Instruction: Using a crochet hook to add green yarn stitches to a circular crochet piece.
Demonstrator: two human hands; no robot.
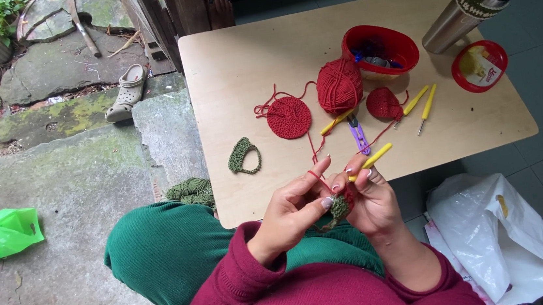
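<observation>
Red yarn (313,174) loops over the left hand (293,213), whose fingers pinch a small green-and-red crochet piece (340,206) at the worktop (244,63) edge, while the right hand (370,199) grips a yellow crochet hook (372,160).

light: soft, even daylight | shadows: faint | glare: none | focus: sharp | edges: mild wide-angle bending

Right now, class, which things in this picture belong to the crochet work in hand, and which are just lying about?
In use:
left hand
right hand
yellow-handled hook
small green and red crochet piece
red yarn ball

Lying about:
red crocheted disc
green crocheted loop
purple snips
spare hooks
metal tumbler
white plastic bag
</observation>
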